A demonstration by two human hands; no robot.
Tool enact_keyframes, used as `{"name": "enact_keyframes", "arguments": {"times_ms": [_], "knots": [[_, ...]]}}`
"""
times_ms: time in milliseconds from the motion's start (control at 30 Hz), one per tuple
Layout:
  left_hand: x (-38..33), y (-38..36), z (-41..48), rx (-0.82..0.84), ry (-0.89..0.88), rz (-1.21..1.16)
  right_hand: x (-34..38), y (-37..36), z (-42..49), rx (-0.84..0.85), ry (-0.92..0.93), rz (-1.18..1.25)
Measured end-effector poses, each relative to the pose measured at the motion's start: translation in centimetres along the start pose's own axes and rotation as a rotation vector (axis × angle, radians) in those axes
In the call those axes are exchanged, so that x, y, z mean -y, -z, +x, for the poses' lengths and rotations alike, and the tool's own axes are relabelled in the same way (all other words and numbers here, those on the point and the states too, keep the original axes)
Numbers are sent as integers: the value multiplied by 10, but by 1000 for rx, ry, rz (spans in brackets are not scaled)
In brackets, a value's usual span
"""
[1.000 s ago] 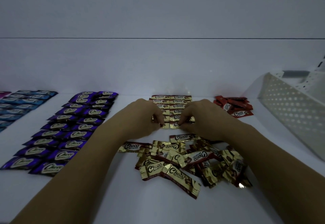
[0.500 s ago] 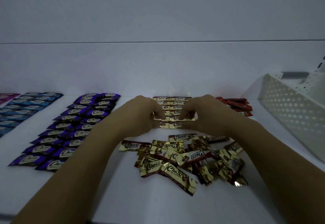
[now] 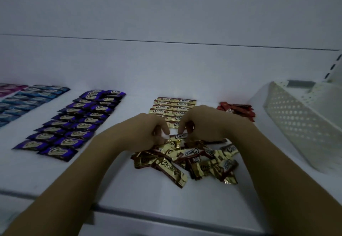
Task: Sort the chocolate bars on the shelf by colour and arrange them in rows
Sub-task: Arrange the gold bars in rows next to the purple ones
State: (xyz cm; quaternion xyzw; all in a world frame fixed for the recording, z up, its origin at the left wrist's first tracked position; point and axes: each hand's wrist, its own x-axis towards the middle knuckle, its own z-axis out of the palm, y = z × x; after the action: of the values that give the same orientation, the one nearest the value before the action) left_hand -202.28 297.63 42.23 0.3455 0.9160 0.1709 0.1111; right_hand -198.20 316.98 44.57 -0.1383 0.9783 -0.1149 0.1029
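Fingertips [image 3: 165, 128] curl down at the two ends of one gold bar [image 3: 178, 136], on the far edge of the heap [image 3: 185, 159]. Pinched or only touched: cannot tell. Knuckles up on left hand [image 3: 148, 134] and right hand [image 3: 205, 124], the two close together.

Bar likely light. Foil wrapper probably slick and crinkly; contents stiff, may snap if bent. Best hold, I judge: thumb and forefinger on the crimped ends, lifted flat.

Heap is loose gold bars, jumbled and overlapping. Beyond the heap: gold rows [image 3: 174, 106], two columns. Left of the heap: purple rows [image 3: 77, 122]. Beyond and right of the heap: red bars [image 3: 238, 110]. Farther right of the heap: basket [image 3: 296, 124].
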Motion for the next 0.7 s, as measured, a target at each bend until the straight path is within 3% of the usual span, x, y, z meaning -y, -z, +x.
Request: {"name": "enact_keyframes", "arguments": {"times_ms": [433,700], "knots": [[6,-10,-18,-151,-66,-270,-6,-4,6,-130,33,59],[8,-11,-14,-98,-26,-203,-3,-5,9,-240,54,65]]}}
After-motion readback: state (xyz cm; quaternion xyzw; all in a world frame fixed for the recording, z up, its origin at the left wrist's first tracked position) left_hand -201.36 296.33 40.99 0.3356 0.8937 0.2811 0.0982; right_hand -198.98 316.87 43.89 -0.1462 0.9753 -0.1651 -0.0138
